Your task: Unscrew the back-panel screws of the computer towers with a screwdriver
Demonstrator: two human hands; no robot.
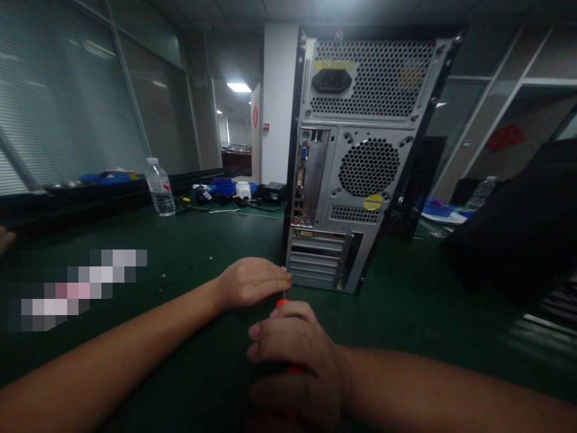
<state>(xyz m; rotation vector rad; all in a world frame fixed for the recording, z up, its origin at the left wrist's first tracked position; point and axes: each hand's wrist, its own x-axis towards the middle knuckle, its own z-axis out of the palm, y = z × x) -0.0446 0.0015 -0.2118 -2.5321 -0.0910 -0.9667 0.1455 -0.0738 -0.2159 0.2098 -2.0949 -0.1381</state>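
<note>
A desktop computer case (324, 126) stands upright, its metal rear panel facing me. My right hand (302, 355) is wrapped round a screwdriver with a red handle (282, 303), and its thin shaft points away from me toward the case's lower left corner. At that corner is my left hand (252, 281), fingers pressed together, the fingertips against the case edge and the screwdriver's tip. Whatever they pinch there is hidden. Expansion slot covers (315, 258) show low on the panel, just right of the fingertips.
The green tabletop (216, 240) carries a few tiny loose bits (163, 276), possibly screws. A water bottle (160, 187) stands at the back left, near cables and a black adapter (270, 192). On the right lies a large dark object (518, 216). Part of another hand (5, 239) shows at the left edge.
</note>
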